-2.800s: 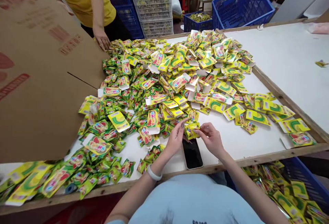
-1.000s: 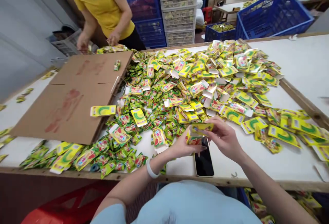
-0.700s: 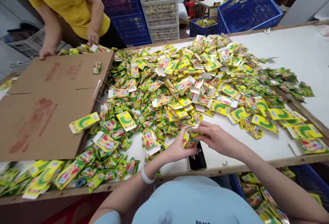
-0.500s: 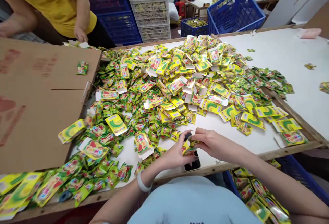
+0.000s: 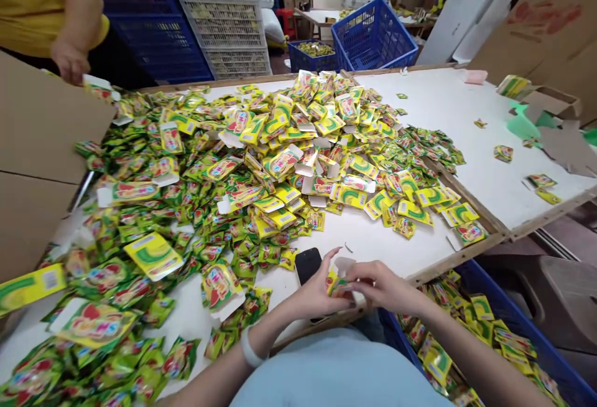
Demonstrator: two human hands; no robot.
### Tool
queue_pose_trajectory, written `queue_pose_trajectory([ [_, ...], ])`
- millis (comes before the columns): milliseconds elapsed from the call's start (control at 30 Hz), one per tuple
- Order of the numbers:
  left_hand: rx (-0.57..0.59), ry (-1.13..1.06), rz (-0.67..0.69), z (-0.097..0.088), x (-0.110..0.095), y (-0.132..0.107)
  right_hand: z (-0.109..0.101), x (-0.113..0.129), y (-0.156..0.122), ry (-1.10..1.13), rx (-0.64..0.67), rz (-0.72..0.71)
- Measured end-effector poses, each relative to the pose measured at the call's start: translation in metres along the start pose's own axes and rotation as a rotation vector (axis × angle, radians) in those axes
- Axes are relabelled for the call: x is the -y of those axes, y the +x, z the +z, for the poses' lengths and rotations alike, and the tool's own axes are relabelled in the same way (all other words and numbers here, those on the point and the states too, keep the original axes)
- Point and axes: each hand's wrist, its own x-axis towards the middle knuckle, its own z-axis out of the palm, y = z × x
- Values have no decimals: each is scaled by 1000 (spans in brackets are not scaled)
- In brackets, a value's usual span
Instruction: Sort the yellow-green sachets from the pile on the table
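Note:
My left hand (image 5: 311, 295) is closed around a small yellow printed carton (image 5: 331, 282), low over the near edge of the table. White open flaps stick out at the carton's end. My right hand (image 5: 385, 285) has its fingers pinched together at that open end, touching the carton; whether a packet is between the fingertips is hidden. A dark phone (image 5: 306, 264) lies on the table just behind my left hand, partly covered by it. Beyond both hands spreads a heap of flat yellow cartons (image 5: 280, 164) mixed with small green candy packets (image 5: 186, 192).
A large cardboard box (image 5: 37, 139) stands at the left, with a co-worker in a yellow shirt (image 5: 28, 9) behind it. A blue crate (image 5: 504, 307) of filled cartons sits below the edge at my right. A wooden strip (image 5: 466, 201) divides the table; another blue crate (image 5: 373, 33) tilts behind.
The view has swung right, so the table shifts left in it. My hands still work at the carton, whose white flaps now show more. The co-worker's hand is now by a carton.

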Motion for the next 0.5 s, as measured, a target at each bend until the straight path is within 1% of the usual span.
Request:
queue_pose_trajectory([
  [33, -15, 89, 69, -3, 1, 7, -17, -6, -6, -48, -121, 3],
  [100, -124, 367, 205, -17, 1, 22, -66, -18, -19, -179, -422, 42],
  [133, -201, 534, 252, -27, 0, 29, -94, -23, -25, -314, -625, 86],
  [167, -277, 692, 274, -39, -1, 34, -120, -27, -28, -507, -846, 147],
  [200, -335, 828, 274, -51, -2, 37, -141, -30, -28, -726, -996, 205],
  [233, -373, 936, 258, -62, -3, 38, -153, -33, -24, -884, -1085, 232],
  [267, -394, 1018, 236, -71, -4, 37, -156, -36, -15, -963, -1071, 217],
  [300, -406, 1076, 215, -79, -4, 32, -148, -39, -1, -973, -996, 162],
  [333, -418, 1119, 199, -85, -3, 25, -132, -43, 16, -910, -841, 75],
  [367, -434, 1156, 185, -90, -1, 15, -108, -47, 36, -808, -645, -20],
  [400, -455, 1194, 169, -93, 2, 4, -81, -51, 56, -760, -504, -76],
  [433, -482, 1230, 146, -95, 5, -7, -54, -55, 77, -724, -421, -109],
  [467, -507, 1260, 117, -97, 9, -18, -29, -58, 95, -681, -367, -131],
  [500, -529, 1284, 85, -99, 12, -27, -9, -61, 110, -641, -337, -137],
])
